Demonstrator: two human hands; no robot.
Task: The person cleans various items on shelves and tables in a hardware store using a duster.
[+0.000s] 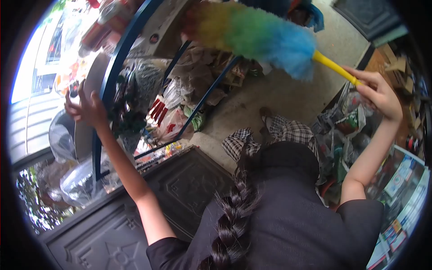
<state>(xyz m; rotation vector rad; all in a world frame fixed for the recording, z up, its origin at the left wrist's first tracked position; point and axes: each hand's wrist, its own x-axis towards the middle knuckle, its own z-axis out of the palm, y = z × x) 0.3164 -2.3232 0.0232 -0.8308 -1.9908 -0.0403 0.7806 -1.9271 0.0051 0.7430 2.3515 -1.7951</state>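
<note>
My right hand (pixel 380 93) is closed around the yellow handle of a duster (pixel 261 38) with fluffy rainbow bristles. The duster stretches across the top of the view, its red-brown end overlapping a grey box (pixel 157 33) on the shelf. On the left, my left hand (pixel 87 108) is raised with fingers spread, right at the blue metal post (pixel 119 58) of the shelf rack. Close to those fingers is a curved grey panel (pixel 95 74), with a plastic-wrapped round item (pixel 62 135) below it.
Bagged goods (pixel 180 90) crowd the rack and floor behind it. A dark embossed door panel (pixel 180 180) lies along the lower left. More plastic bags (pixel 346 121) and cardboard boxes (pixel 398 67) line the right side, above a glass case (pixel 400 193). Concrete floor (pixel 243 101) runs between.
</note>
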